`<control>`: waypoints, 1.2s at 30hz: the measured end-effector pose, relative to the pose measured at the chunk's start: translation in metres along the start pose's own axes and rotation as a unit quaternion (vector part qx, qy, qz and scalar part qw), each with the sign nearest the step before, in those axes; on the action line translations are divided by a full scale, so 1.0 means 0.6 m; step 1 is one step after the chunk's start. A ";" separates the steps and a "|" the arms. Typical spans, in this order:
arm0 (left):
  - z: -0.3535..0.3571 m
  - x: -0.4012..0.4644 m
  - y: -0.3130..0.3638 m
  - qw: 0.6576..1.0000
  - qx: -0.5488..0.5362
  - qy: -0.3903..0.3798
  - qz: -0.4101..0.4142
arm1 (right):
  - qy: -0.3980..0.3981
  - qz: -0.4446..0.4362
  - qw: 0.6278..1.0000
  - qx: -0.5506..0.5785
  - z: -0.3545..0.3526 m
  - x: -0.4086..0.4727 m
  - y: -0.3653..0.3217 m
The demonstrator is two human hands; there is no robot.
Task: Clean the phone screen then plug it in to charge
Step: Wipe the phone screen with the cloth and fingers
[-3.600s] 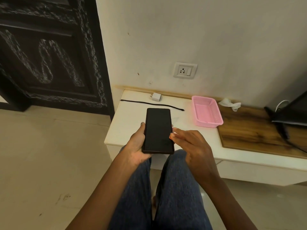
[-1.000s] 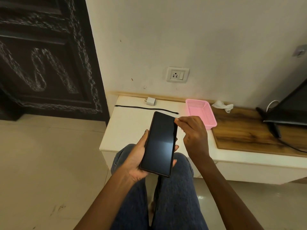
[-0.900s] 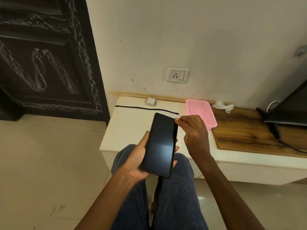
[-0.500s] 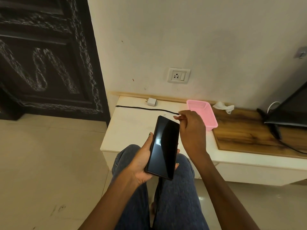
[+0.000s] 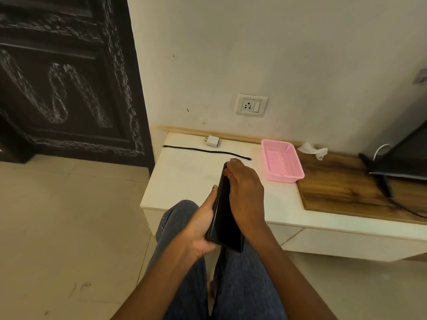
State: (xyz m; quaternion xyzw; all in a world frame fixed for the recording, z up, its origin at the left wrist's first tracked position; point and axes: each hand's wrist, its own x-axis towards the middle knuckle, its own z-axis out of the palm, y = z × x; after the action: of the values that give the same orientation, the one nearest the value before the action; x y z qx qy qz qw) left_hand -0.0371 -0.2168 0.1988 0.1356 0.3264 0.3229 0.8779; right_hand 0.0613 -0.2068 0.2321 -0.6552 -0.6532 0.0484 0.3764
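A black phone [image 5: 225, 224] is tilted almost on edge above my knees, screen dark. My left hand [image 5: 201, 229] grips it from the left and underneath. My right hand [image 5: 246, 192] lies over the phone's right side, its fingers curled round the top corner and hiding much of the screen. On the white table [image 5: 184, 176] beyond lie a black cable [image 5: 203, 150] and a white charger adapter [image 5: 213, 141]. A wall socket [image 5: 251, 105] sits above the table. A crumpled white tissue [image 5: 313, 150] lies at the back by the wall.
A pink basket [image 5: 298, 173] stands on the table right of my hands. A wooden board [image 5: 342, 188] covers the table's right part, with a dark screen [image 5: 404, 158] and its cords on it. A dark door [image 5: 69, 77] is at the left.
The phone has turned further onto its edge. My right hand has moved from the phone's top right corner onto its face and now grips the top.
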 end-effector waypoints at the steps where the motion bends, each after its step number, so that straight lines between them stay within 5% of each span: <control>1: 0.000 0.000 0.001 1.000 -0.007 -0.002 0.000 | -0.006 -0.014 1.000 -0.001 0.001 -0.001 0.000; 13: -0.027 -0.007 0.028 0.997 -0.079 0.021 -0.009 | -0.153 -0.136 0.975 0.086 -0.016 -0.083 -0.021; 25: -0.038 -0.008 0.039 0.993 -0.113 0.020 0.000 | -0.164 -0.239 0.954 0.074 -0.029 -0.125 -0.004; 36: -0.033 -0.001 0.045 0.996 -0.060 0.006 0.060 | -0.178 -0.191 0.965 0.026 -0.038 -0.035 0.020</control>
State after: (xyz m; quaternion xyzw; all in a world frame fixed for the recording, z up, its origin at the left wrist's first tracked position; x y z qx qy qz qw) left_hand -0.0635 -0.1965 0.1963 0.1005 0.3033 0.3947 0.8614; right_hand 0.0809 -0.2337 0.2326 -0.4893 -0.8210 0.1088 0.2734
